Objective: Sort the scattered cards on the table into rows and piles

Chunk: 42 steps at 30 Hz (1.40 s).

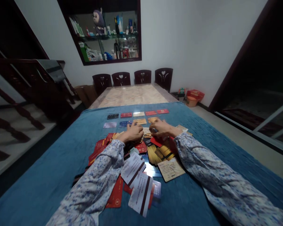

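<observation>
Both hands are over a loose heap of cards on a blue cloth. My left hand point(134, 132) is closed, its fingers bent round the edge of pale cards at the back of the heap. To its right, my right hand point(162, 128) has bent fingers held apart, touching the heap beside a cream card point(146, 131); its fingertips are partly hidden. Below it lie a red card point(157, 142) and gold cards point(153, 154). Nearer me are silver cards with dark stripes point(140, 193), a cream card with writing point(171, 169) and a red card point(116, 195).
Behind the heap, cards lie in two rows, among them a black card point(113, 116), a blue card point(125, 124) and a gold card point(140, 121). The blue cloth point(198, 141) covers the near part of a marble-patterned table point(134, 94). Dark wooden chairs point(142, 77) stand at the far end.
</observation>
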{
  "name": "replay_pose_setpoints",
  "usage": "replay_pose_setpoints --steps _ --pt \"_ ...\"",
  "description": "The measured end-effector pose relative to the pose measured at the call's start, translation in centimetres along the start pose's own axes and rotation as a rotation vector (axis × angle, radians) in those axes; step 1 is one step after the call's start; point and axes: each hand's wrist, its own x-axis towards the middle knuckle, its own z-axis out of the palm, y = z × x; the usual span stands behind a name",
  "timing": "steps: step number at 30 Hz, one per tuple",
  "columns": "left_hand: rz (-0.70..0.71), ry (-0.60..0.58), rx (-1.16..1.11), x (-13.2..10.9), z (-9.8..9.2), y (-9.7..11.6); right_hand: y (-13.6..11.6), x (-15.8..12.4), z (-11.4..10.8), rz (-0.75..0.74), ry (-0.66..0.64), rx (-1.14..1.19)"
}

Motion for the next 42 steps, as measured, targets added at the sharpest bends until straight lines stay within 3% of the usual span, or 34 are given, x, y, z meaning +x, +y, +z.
replay_pose_setpoints --steps 9,18,25,31,42 --pt "0.069 0.063 0.01 0.0 0.9 -0.1 0.3 0.4 1.2 -0.001 0.086 0.0" --pt "0.13 0.09 -0.028 0.1 1.1 -0.5 2.1 0.1 1.0 -0.117 0.055 0.026" --pt "0.157 0.072 -0.05 -0.3 0.3 -0.3 2.1 -0.2 0.3 -0.16 0.054 0.027" --pt "0.149 0.171 -0.115 -0.4 -0.2 -0.6 2.9 -0.2 0.1 -0.192 0.139 0.091" --pt "0.137 0.285 -0.118 -0.1 0.2 -1.1 1.8 -0.5 -0.1 -0.067 0.216 -0.001"
